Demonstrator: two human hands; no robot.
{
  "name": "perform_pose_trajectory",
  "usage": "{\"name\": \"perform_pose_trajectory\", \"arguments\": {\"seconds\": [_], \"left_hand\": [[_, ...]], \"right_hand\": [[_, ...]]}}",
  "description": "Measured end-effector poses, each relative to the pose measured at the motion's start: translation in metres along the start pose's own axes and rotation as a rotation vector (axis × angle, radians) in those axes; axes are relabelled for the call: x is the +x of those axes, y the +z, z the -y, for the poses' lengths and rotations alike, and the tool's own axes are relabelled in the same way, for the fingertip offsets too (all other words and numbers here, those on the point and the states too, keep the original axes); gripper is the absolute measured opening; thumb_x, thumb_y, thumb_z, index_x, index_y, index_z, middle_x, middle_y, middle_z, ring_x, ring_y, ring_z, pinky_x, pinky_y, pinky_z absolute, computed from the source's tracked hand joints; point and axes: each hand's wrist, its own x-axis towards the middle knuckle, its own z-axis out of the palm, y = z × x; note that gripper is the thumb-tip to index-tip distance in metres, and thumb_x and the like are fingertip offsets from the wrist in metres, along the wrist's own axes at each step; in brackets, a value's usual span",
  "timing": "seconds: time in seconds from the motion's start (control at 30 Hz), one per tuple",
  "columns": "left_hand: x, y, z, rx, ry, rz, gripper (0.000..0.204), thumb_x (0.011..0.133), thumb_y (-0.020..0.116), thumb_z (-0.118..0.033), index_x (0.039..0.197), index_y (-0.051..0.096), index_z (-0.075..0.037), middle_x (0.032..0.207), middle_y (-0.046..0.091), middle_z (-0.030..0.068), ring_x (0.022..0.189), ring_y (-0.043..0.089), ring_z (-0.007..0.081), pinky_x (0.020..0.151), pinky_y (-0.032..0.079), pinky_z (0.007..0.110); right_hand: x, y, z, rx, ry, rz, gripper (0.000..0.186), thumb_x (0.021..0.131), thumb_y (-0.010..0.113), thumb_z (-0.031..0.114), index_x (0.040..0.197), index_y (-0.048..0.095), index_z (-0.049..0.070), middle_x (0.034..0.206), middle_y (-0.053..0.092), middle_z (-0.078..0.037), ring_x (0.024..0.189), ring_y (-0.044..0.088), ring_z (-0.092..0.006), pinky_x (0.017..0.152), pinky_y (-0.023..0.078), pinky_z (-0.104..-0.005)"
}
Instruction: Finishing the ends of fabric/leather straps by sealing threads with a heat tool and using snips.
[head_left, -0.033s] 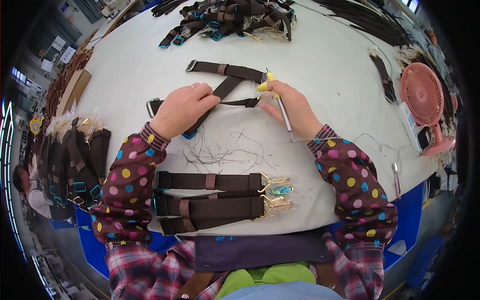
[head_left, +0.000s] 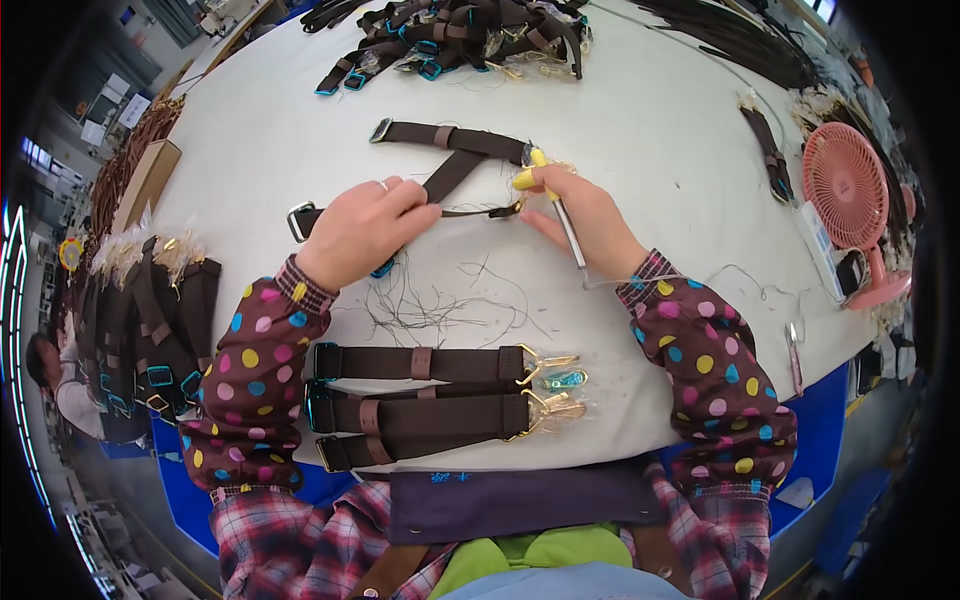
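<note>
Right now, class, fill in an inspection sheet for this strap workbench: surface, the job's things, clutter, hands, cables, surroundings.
Surface: white worktable, blue front edge.
Job's things: dark brown strap with metal buckle lies under both hands; thin metal tool with yellow tip.
Clutter: loose thread trimmings; three finished straps with gold clasps at the near edge; strap pile at the far edge; more straps at the left side.
Hands: left hand presses the strap flat; right hand holds the tool at the strap end.
Cables: thin cord trails right of the right sleeve.
Surroundings: pink desk fan at right; cardboard box at left; another person at far left.
</note>
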Motion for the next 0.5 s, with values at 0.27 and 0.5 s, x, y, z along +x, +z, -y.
{"name": "perform_pose_trajectory", "arguments": {"seconds": [0.27,0.5], "left_hand": [[-0.046,-0.010,-0.040,-0.053,0.137,0.067,0.018,0.080,0.066,-0.016,0.097,0.066,-0.013,0.086,0.053,-0.0013,0.080,0.056,0.0144,0.066,0.047,0.027],[-0.022,-0.015,-0.060,-0.362,-0.196,0.236,0.023,0.083,0.073,-0.025,0.097,0.064,-0.009,0.091,0.059,0.0057,0.080,0.063,0.0248,0.067,0.051,0.036]], "right_hand": [[-0.021,-0.010,0.025,-0.166,-0.171,0.125,0.025,0.082,0.071,0.013,0.102,0.058,0.007,0.088,0.064,-0.009,0.085,0.061,-0.0291,0.075,0.048,-0.0379],[-0.030,0.005,0.031,-0.072,-0.080,0.134,0.029,0.080,0.073,0.015,0.103,0.057,0.006,0.088,0.063,-0.011,0.088,0.059,-0.0299,0.076,0.047,-0.0394]]}}
